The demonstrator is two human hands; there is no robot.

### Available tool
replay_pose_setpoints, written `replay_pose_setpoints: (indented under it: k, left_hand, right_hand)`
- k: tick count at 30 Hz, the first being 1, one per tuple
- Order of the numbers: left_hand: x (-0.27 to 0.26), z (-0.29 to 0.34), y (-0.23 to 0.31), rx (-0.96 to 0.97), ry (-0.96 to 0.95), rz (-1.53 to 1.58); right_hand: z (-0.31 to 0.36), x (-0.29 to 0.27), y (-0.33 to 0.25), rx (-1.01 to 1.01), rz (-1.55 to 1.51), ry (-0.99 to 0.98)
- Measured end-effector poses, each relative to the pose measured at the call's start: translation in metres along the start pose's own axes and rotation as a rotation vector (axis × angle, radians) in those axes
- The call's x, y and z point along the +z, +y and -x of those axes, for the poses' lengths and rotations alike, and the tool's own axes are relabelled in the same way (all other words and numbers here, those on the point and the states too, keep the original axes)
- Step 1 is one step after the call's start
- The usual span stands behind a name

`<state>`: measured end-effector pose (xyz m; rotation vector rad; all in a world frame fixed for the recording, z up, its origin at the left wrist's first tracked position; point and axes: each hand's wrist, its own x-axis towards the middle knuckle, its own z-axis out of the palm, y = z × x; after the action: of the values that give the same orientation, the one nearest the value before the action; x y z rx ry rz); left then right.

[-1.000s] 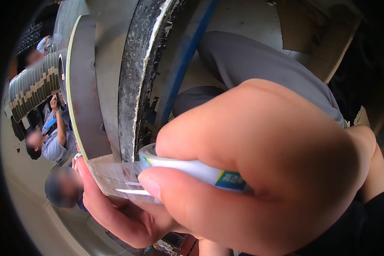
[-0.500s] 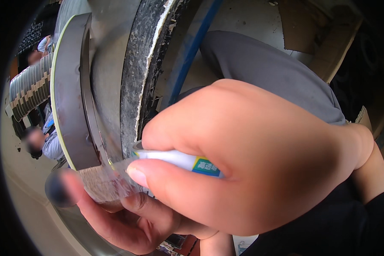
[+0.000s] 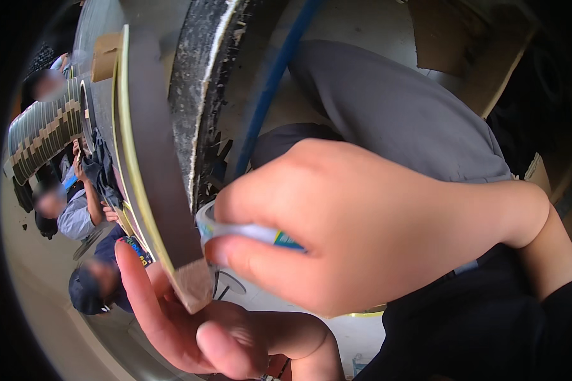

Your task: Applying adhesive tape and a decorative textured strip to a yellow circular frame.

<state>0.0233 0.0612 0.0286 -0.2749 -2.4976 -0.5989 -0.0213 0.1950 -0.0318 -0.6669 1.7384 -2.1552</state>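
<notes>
Right hand [image 3: 343, 222] has the tape roll [image 3: 245, 232] pinched just beside the dark strip [image 3: 156, 133], and the left hand [image 3: 184, 333]'s open, fingers spread near the strip's brown end [image 3: 196, 284]

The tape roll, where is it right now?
In the head view, the tape roll is just left of centre, pinched in the right hand, beside the lower end of the curved dark strip.
</notes>
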Motion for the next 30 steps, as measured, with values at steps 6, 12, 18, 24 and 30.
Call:
replay_pose_setpoints:
  k: [6,12,18,24,30]
  left_hand:
    - [-0.011,0.013,-0.02,-0.165,-0.092,0.113]
    - [0.002,0.038,-0.059,0.09,-0.136,0.017]
    - [0.002,0.029,-0.065,0.098,-0.106,-0.046]
    - [0.0,0.024,-0.07,0.168,-0.101,-0.108]
    - [0.028,0.081,-0.061,-0.004,0.643,0.206]
  right_hand:
    - [0.004,0.0,0.003,0.123,-0.03,-0.062]
    - [0.02,0.013,0.045,0.214,-0.03,-0.022]
    - [0.0,0.012,0.043,0.222,-0.05,-0.129]
    - [-0.003,-0.016,0.011,-0.098,0.853,-0.089]
    - [-0.07,-0.1,-0.043,-0.291,1.321,0.583]
